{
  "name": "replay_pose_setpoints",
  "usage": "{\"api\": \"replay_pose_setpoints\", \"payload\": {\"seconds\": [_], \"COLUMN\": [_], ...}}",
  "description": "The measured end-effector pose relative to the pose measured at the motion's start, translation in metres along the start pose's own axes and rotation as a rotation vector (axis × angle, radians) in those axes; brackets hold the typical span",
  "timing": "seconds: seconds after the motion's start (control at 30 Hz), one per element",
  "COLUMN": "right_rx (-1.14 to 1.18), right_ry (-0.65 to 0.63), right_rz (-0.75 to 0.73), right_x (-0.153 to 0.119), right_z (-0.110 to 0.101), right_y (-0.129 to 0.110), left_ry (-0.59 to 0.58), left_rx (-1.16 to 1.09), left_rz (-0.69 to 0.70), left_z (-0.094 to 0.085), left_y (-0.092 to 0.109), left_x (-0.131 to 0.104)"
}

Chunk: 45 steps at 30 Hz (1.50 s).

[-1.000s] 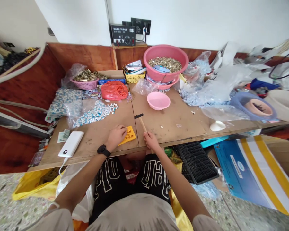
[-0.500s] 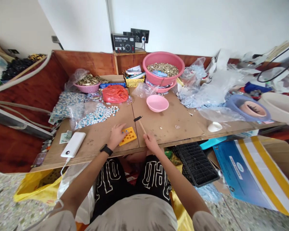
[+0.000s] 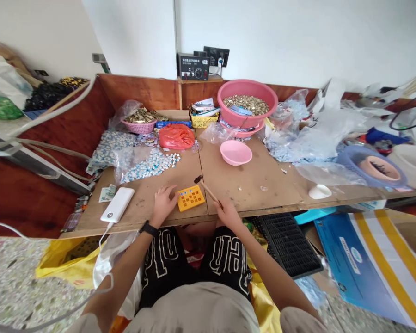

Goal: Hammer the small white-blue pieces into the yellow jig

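Observation:
A yellow plate with rows of small square recesses (image 3: 191, 199) lies flat near the table's front edge. White-blue pieces show in a few of its upper recesses. My left hand (image 3: 164, 203) rests at the plate's left side, fingers apart, with the fingertips close to or touching its edge. My right hand (image 3: 228, 213) is closed around the end of a wooden-handled brush (image 3: 210, 191). The brush's dark, ragged head points up and left, just above the plate's top right corner. Loose white-blue pieces (image 3: 152, 165) spill from a clear bag beyond my left hand.
A small pink bowl (image 3: 236, 153) stands mid-table, before a large pink basin (image 3: 273, 99) of brassy parts. A red plastic bag (image 3: 176, 136) and pink basket (image 3: 140, 128) sit behind. A white power bank (image 3: 118, 205) lies left; a white cup (image 3: 320, 192) lies right.
My left hand has drawn back from over the plate to its left side, uncovering the upper recesses. The brush stays in my right hand near the plate. The view has shifted left.

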State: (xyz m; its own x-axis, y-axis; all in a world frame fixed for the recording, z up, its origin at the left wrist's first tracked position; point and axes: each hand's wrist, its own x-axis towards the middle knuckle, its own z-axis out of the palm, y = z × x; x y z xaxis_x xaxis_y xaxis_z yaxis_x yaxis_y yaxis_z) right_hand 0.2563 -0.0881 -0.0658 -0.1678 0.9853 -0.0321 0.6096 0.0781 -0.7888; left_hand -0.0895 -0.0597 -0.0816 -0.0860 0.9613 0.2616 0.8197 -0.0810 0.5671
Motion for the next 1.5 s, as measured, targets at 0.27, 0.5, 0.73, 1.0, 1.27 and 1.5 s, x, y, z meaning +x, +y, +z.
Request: {"api": "replay_pose_setpoints", "payload": {"seconds": [0.27,0.5,0.73,1.0,1.27,1.5], "right_rx": [0.467,0.592,0.654,0.672,0.675,0.655], "right_ry": [0.023,0.002,-0.007,0.001,0.013,0.046], "right_rz": [0.261,0.321,0.346,0.355,0.344,0.321], "right_x": [0.019,0.027,0.027,0.024,0.022,0.02], "right_z": [0.023,0.02,0.021,0.019,0.021,0.025], "right_y": [0.009,0.01,0.016,0.019,0.017,0.021], "left_ry": [0.011,-0.047,-0.078,-0.123,-0.065,0.129], "left_rx": [0.066,0.111,0.04,-0.3,-0.36,-0.133], "left_rz": [-0.053,0.008,0.032,-0.008,-0.062,-0.046], "left_z": [0.001,-0.002,0.001,-0.014,0.004,0.02], "left_y": [-0.012,-0.013,-0.003,0.014,0.017,0.027], "left_x": [0.132,0.18,0.137,0.021,-0.02,-0.022]}}
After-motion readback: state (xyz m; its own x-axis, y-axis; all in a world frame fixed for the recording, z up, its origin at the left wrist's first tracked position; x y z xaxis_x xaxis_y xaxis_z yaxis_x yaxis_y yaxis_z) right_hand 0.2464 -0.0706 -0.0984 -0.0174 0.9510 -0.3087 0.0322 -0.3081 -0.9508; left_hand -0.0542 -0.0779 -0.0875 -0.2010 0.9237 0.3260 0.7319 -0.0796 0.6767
